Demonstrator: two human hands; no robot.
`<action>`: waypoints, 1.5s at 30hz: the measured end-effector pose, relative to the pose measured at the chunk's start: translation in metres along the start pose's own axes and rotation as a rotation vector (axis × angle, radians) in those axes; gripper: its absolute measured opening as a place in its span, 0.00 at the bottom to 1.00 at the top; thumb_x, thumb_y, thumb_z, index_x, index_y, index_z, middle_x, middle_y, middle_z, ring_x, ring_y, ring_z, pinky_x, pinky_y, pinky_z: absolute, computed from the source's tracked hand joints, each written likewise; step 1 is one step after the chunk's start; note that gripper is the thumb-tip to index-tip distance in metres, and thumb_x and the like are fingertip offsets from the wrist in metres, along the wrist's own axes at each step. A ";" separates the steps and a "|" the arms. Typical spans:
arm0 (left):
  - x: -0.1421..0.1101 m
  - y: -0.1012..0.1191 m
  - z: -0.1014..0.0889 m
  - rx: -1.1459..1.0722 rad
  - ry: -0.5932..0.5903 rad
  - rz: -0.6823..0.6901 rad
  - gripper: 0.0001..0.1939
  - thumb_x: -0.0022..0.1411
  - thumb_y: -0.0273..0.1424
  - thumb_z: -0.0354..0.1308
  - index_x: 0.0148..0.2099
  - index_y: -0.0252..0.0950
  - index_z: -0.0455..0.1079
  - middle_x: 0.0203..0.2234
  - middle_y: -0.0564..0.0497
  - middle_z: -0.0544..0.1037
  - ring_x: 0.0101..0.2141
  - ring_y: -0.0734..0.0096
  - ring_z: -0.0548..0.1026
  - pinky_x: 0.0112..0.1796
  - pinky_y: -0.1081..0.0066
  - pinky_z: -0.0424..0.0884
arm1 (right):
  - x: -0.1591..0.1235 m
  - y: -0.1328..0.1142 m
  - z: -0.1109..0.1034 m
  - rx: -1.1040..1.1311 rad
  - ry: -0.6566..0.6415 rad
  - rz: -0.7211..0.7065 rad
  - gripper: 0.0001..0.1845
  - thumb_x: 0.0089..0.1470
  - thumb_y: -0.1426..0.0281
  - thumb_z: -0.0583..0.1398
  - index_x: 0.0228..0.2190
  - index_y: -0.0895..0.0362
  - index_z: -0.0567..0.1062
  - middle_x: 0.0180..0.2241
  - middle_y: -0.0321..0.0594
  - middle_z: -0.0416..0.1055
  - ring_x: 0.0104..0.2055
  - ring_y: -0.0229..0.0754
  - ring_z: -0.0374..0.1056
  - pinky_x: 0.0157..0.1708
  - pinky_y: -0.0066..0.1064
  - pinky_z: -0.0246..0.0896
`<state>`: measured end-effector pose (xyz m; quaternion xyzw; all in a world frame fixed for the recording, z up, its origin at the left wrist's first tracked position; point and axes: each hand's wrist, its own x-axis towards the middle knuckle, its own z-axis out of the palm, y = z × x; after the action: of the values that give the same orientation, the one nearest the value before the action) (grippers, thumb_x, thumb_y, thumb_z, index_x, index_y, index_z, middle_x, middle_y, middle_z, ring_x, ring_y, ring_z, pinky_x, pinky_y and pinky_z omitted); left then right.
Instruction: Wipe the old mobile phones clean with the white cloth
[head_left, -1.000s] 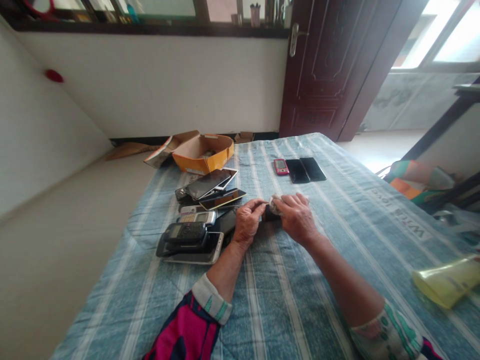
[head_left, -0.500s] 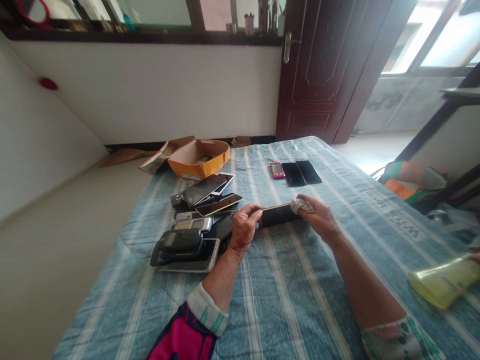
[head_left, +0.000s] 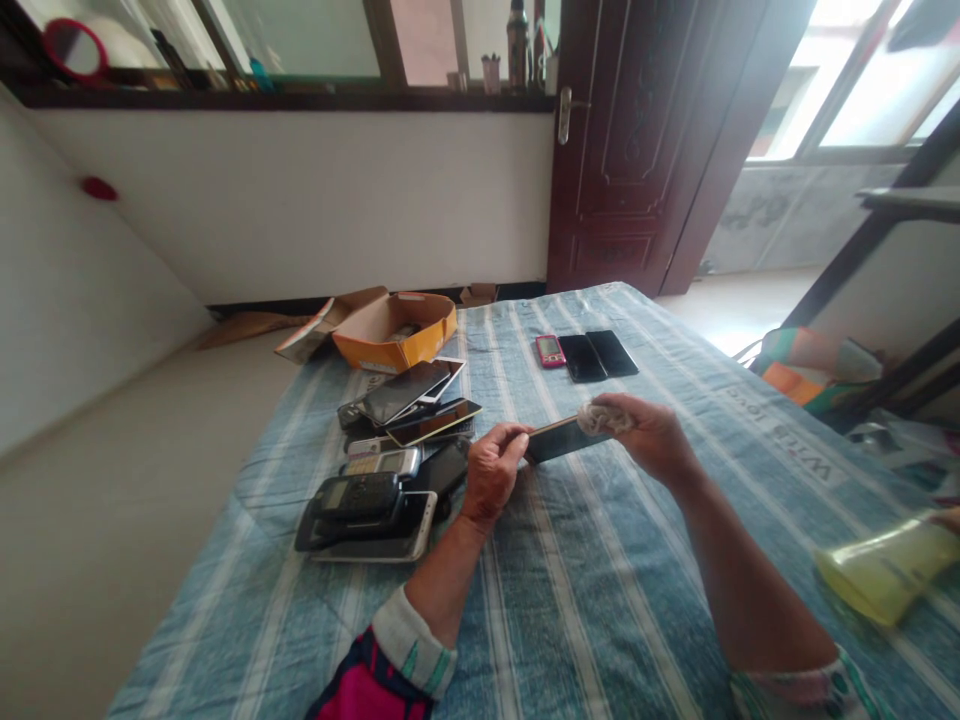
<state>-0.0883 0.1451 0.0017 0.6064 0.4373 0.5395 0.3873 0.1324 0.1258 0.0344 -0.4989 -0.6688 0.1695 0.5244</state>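
Note:
A dark smartphone (head_left: 559, 440) with a pale edge is tilted above the cloth, held at its left end by the closed fingers of my left hand (head_left: 495, 470). My right hand (head_left: 656, 435) pinches a crumpled whitish cloth (head_left: 598, 417) against the phone's right end. Left of my left hand lies a pile of old phones: a black keypad phone (head_left: 360, 495) on a white-edged smartphone (head_left: 420, 540), a silver keypad phone (head_left: 382, 463), and a yellow-edged phone (head_left: 435, 422). Farther off, a red phone (head_left: 550, 351) sits beside two black smartphones (head_left: 611, 354).
An open orange cardboard box (head_left: 397, 350) stands at the far left of the bed-like surface, which has a blue striped cover (head_left: 570, 620). A yellow translucent plastic item (head_left: 877, 570) lies at right. Beyond are a dark red door (head_left: 622, 150) and a white wall (head_left: 300, 200).
My right hand has moved right along the phone with the cloth, uncovering more of it. The phone has tilted and its face shows lighter now. The view has shifted slightly upward.

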 end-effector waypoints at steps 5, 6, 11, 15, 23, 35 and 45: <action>-0.003 0.010 0.000 0.286 -0.032 0.257 0.10 0.60 0.33 0.56 0.40 0.36 0.75 0.37 0.46 0.80 0.40 0.64 0.77 0.45 0.67 0.70 | 0.011 -0.028 0.007 -0.079 -0.104 -0.188 0.15 0.51 0.77 0.58 0.40 0.54 0.77 0.36 0.39 0.76 0.37 0.41 0.72 0.38 0.30 0.67; -0.003 0.012 -0.001 0.314 -0.027 0.299 0.10 0.60 0.33 0.56 0.41 0.36 0.75 0.37 0.45 0.80 0.40 0.63 0.77 0.45 0.66 0.70 | 0.013 -0.033 0.011 -0.094 -0.119 -0.208 0.16 0.52 0.78 0.57 0.40 0.54 0.77 0.36 0.40 0.76 0.37 0.41 0.72 0.38 0.30 0.66; 0.003 0.021 -0.010 0.295 -0.040 0.334 0.13 0.61 0.34 0.56 0.45 0.34 0.74 0.38 0.45 0.80 0.39 0.62 0.77 0.43 0.66 0.71 | 0.022 -0.057 0.033 -0.134 -0.194 -0.272 0.17 0.54 0.80 0.54 0.42 0.54 0.76 0.35 0.41 0.73 0.37 0.40 0.69 0.37 0.29 0.64; 0.010 0.029 -0.019 0.164 -0.092 0.200 0.14 0.59 0.37 0.58 0.43 0.34 0.76 0.32 0.50 0.80 0.34 0.64 0.77 0.37 0.68 0.71 | 0.026 -0.074 0.049 -0.161 -0.243 -0.302 0.19 0.52 0.83 0.53 0.41 0.55 0.75 0.35 0.41 0.72 0.37 0.39 0.68 0.38 0.29 0.63; 0.019 0.033 -0.033 -0.095 -0.167 -0.002 0.12 0.52 0.34 0.65 0.39 0.34 0.79 0.32 0.50 0.81 0.35 0.64 0.77 0.39 0.69 0.71 | 0.024 -0.065 0.046 -0.008 -0.191 -0.228 0.16 0.51 0.79 0.55 0.39 0.54 0.77 0.36 0.40 0.74 0.37 0.40 0.70 0.39 0.30 0.65; 0.016 0.042 -0.032 -0.159 -0.235 -0.080 0.15 0.52 0.34 0.64 0.42 0.34 0.78 0.34 0.49 0.81 0.36 0.62 0.77 0.39 0.69 0.72 | 0.012 -0.040 0.048 0.407 -0.006 0.247 0.16 0.42 0.64 0.66 0.35 0.57 0.79 0.31 0.38 0.77 0.32 0.42 0.72 0.33 0.33 0.67; 0.017 0.029 -0.020 -0.151 -0.167 0.016 0.14 0.54 0.35 0.63 0.42 0.34 0.77 0.36 0.48 0.81 0.40 0.59 0.78 0.45 0.64 0.72 | 0.025 -0.049 0.040 0.086 -0.034 -0.126 0.12 0.48 0.75 0.58 0.35 0.54 0.78 0.33 0.38 0.77 0.35 0.42 0.72 0.36 0.31 0.66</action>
<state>-0.1041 0.1519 0.0368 0.6220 0.3567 0.5214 0.4625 0.0753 0.1368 0.0683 -0.4299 -0.6996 0.1733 0.5437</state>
